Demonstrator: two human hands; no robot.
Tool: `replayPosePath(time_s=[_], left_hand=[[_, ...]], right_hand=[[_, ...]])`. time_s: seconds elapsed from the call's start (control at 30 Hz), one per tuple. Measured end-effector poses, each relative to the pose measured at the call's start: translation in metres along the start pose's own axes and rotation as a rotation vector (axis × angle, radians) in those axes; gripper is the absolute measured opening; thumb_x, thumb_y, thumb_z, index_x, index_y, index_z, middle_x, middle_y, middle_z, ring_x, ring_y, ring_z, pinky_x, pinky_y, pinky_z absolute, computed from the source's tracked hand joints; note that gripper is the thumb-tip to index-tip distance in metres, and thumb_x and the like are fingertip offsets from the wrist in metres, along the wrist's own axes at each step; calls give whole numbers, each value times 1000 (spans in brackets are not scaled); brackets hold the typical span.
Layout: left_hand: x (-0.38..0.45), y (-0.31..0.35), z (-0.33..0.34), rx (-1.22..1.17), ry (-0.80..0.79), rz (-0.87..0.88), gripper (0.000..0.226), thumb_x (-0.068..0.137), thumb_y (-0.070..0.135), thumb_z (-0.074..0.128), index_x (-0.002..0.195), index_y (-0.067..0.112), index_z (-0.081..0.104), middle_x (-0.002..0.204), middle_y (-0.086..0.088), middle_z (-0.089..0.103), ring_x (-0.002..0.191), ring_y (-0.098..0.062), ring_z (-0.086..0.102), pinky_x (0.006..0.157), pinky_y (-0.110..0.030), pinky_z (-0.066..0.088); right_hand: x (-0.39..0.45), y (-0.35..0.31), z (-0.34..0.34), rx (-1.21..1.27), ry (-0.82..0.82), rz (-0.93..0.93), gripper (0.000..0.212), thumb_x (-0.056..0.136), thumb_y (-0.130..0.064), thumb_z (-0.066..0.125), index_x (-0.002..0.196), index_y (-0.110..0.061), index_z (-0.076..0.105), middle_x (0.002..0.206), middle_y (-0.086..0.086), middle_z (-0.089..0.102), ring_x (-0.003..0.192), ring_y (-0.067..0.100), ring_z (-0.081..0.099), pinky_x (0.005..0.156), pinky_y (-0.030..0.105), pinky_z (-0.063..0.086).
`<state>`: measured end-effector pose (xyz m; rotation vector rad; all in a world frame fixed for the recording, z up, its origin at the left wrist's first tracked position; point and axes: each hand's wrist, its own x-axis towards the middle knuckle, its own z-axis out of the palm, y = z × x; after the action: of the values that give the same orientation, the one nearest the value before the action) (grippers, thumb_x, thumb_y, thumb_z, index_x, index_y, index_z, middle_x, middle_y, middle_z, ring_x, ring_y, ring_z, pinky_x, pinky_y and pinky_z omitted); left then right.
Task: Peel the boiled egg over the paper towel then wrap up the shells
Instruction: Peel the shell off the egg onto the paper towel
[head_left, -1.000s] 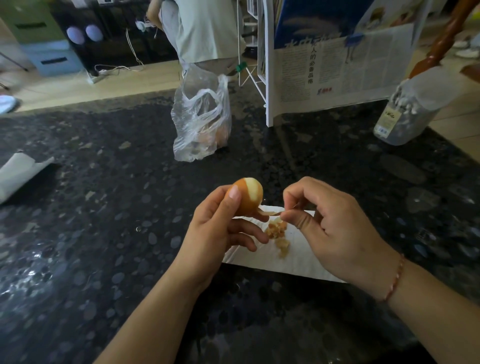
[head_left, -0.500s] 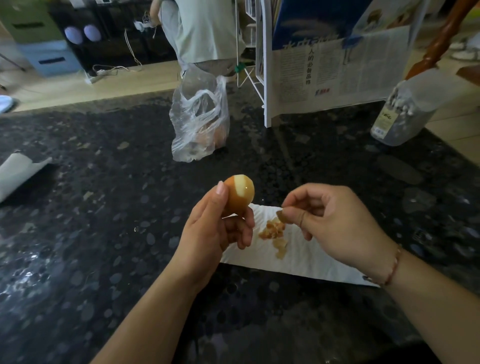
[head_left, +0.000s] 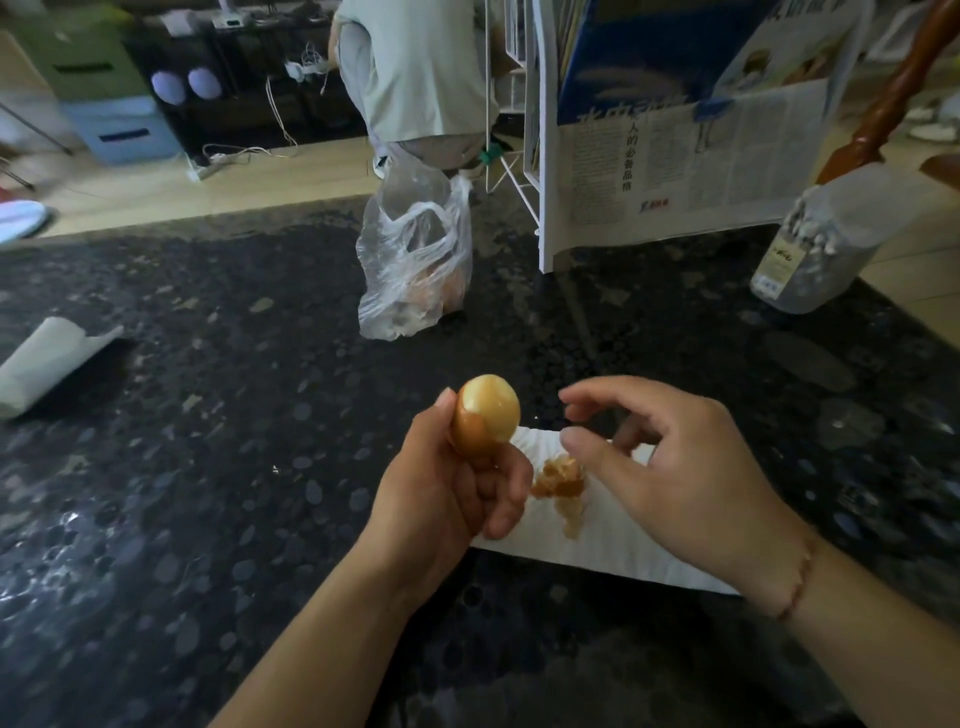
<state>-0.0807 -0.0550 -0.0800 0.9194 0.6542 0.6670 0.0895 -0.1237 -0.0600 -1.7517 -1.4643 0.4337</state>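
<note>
My left hand grips a boiled egg upright, its top peeled pale and its lower part still in brown shell. Under both hands a white paper towel lies flat on the dark stone counter. A small heap of brown shell bits rests on the towel, with a wet stain just below it. My right hand hovers over the towel to the right of the egg, thumb and fingers spread apart with nothing between them. The hand hides part of the towel.
A clear plastic bag with orange-brown things stands behind the egg. A rolled white paper lies at the left edge. A white rack with newspapers and a clear jar stand at the back right. A person stands beyond the counter.
My right hand pulled a shell piece from the egg, carried it over the towel, and now its fingers have spread with the piece gone. The left hand turned the egg slightly.
</note>
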Motion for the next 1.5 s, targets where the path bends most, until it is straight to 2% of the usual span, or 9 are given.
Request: replayPosePath(time_s=[0.1,0.27,0.4,0.47,0.57,0.73,0.87,1.17,1.5], left_hand=[[-1,-3,5,-84,-54,-22,52,90,50,32,88,4,58,52,-14,52,33,-16,41,43,-26,24],[-3,-10,8,-192,-223,-44,55,97,53,33,109,11,68,69,-18,52,43,-19,51,47,-28,39],[1,-15,8,118,-67,115,55,91,59,33,120,16,54,84,-16,58,49,-17,51,47,-29,42],[2,-15,6,245,5,259,41,94,55,38,112,21,53,80,-3,64,54,-17,56,50,-31,46],[0,-12,3,306,-22,322,39,93,48,51,112,16,58,84,-5,69,66,-22,64,60,-32,52],[0,-8,2,47,-141,206,41,94,33,48,124,5,57,100,-18,65,84,-28,67,73,-36,55],[1,-10,1,-14,-147,208,41,96,29,46,128,5,56,105,-15,64,88,-29,65,80,-39,56],[1,-12,0,36,-139,250,44,94,30,50,132,10,54,105,-11,65,88,-27,65,80,-38,55],[2,-11,-1,159,-133,295,41,87,41,68,117,14,62,100,-8,66,81,-23,62,74,-33,52]], right_hand=[[-4,-18,2,172,-108,-66,39,78,-39,74,115,-41,62,106,-25,64,86,3,61,64,9,46],[-5,-20,9,221,-98,-52,43,75,-40,75,115,-43,59,112,-32,58,95,-3,57,67,8,45],[-7,-19,6,220,16,-104,44,70,-31,82,107,-42,60,105,-35,59,93,-7,56,69,8,44],[-6,-18,2,130,40,-150,48,68,-35,82,110,-42,59,101,-35,59,91,-2,57,68,10,45],[-4,-16,1,-12,36,-212,53,67,-45,74,117,-45,55,103,-30,59,86,10,56,67,13,45],[-2,-15,-3,233,64,-178,27,77,-39,73,103,-35,67,93,-22,67,84,6,62,61,8,45],[0,-15,-6,84,59,-237,14,78,-32,75,89,-23,76,89,-20,68,80,8,64,62,7,44],[1,-10,-5,-59,92,-268,21,83,-36,66,92,-21,77,87,-14,73,79,2,66,66,17,54],[-6,-4,0,-581,313,-638,22,92,-21,58,82,-11,75,77,3,75,57,22,68,44,34,49]])
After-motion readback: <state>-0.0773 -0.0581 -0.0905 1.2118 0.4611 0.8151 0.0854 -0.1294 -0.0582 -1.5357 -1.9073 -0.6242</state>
